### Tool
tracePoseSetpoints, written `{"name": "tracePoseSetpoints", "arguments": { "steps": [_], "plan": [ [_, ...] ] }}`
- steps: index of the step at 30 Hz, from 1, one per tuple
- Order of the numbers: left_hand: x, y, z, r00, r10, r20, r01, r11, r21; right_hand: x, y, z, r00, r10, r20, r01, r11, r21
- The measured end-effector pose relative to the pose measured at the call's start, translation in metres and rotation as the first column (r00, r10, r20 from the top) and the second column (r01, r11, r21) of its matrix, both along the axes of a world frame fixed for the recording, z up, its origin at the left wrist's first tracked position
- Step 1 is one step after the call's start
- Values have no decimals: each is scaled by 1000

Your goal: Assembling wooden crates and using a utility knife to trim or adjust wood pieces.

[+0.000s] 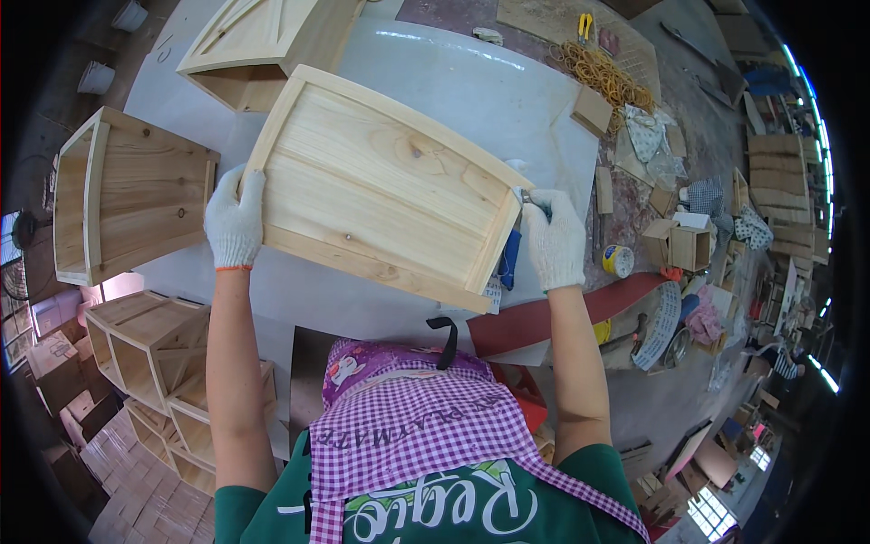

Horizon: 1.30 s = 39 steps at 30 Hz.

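A pale pine box (381, 181) with a framed panel face lies tilted in front of me over the table. My left hand (236, 218), in a white knit glove, grips its left edge with the thumb apart from the fingers. At the box's upper right corner is my gloved right hand (555, 238), its fingers closed on a small scraper (519, 194). The scraper's metal blade touches the corner; its handle is mostly hidden in the glove. A blue object (509, 260) shows just below, beside the box's right edge; its kind is unclear.
More wooden boxes stand at the left (149, 195), upper left (272, 41) and lower left (149, 340). Rubber bands (609, 77) lie in a heap with yellow-handled pliers (584, 27) at the back right. A dark red strip (566, 313) and a yellow tin (619, 261) lie right.
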<state>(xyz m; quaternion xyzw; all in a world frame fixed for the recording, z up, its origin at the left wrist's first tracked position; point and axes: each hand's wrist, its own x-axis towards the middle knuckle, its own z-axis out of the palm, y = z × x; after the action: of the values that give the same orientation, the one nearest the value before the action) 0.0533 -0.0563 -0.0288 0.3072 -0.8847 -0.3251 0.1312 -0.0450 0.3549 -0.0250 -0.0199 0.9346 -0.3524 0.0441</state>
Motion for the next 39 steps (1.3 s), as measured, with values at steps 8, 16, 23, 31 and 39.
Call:
{"name": "tracePoseSetpoints", "arguments": {
  "steps": [8, 16, 23, 31, 39],
  "plan": [
    [-2, -2, -2, 1000, 8, -7, -9, 1000, -30, 6, 6, -3, 997, -7, -71, 15, 993, 114],
    [-1, 0, -1, 1000, 2, 12, -2, 1000, -10, 9, 1, -8, 923, 84, -375, -77, 996, 35],
    [2, 0, -2, 1000, -2, 1, 2, 999, -36, 11, 7, -24, 834, 219, -507, -182, 976, 123],
    [4, 0, -2, 1000, 15, 16, -15, 1000, 5, 4, 4, -20, 849, 193, -492, -186, 981, 63],
    [-5, -3, -3, 1000, -1, 24, 2, 1000, -25, 55, 19, -31, 888, 232, -398, -281, 957, -69]
  ]
}}
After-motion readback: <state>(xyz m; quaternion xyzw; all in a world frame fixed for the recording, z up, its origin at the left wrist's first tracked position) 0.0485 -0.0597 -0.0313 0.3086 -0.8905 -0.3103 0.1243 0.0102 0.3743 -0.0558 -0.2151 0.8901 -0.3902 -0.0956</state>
